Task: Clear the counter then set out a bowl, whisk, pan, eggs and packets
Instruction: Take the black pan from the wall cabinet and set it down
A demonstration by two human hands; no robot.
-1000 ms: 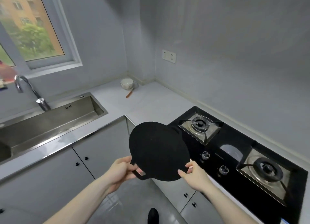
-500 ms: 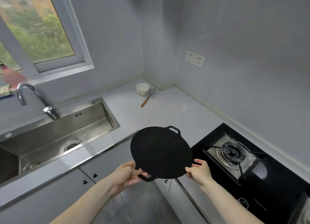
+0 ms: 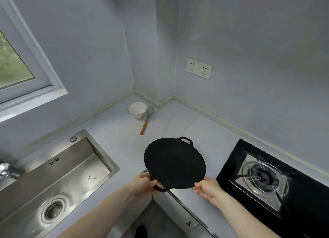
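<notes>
A flat black round pan with two loop handles hangs over the front of the white counter. My left hand grips its near handle, and my right hand pinches the near right rim. Far back in the corner stands a white bowl. A whisk with an orange handle lies beside the bowl on its right. No eggs or packets are in view.
A steel sink fills the left, with part of a tap at the edge. A black gas hob with a burner lies on the right. A wall socket sits above the counter.
The view has come closer to the corner counter. The pan has moved forward over the counter edge, held by the same two hands, and lies flatter.
</notes>
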